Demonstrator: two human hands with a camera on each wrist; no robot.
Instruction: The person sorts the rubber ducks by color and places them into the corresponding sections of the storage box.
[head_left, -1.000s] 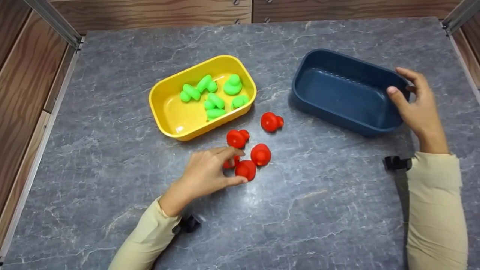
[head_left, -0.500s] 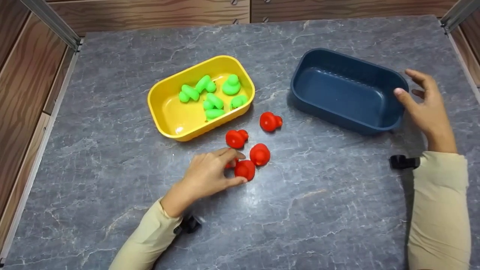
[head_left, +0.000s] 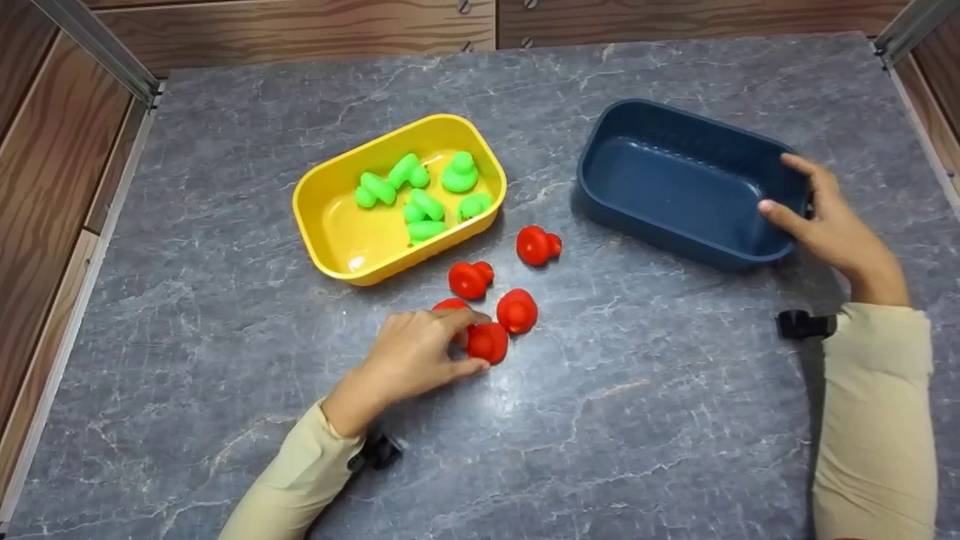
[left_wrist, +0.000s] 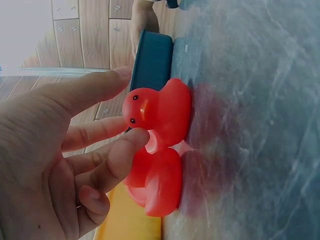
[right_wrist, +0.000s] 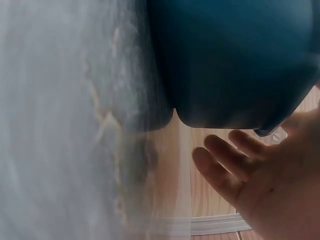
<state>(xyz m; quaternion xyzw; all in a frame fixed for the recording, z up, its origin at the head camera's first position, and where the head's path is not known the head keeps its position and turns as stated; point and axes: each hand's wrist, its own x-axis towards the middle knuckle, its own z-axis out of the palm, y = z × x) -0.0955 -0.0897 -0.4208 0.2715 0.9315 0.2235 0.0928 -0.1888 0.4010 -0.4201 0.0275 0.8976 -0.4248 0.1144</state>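
In the head view, my left hand (head_left: 420, 345) is at a red rubber duck (head_left: 487, 343), thumb on its near side and fingers on the far side. The left wrist view has this duck (left_wrist: 160, 112) upright on the tabletop, thumb spread above its head and a fingertip overlapping it. Another red duck (head_left: 450, 304) is partly hidden behind the fingers. My right hand (head_left: 844, 229) reaches over the right end of a dark blue bin (head_left: 686, 247), thumb and forefinger above its inside. Its other fingers (right_wrist: 217, 167) extend loosely outside the wall in the right wrist view.
A yellow bin (head_left: 330, 259) at left holds several green ducks (head_left: 424, 204). More red ducks (head_left: 517, 311) lie between the two bins on the grey marbled tabletop (head_left: 600, 450). Wood-patterned panels (head_left: 300, 30) border the table's back and sides.
My right hand drew back slightly from the blue bin, then came left over its rim. The left hand stays around the same duck; the nearby duck behind its fingers shows slightly farther left.
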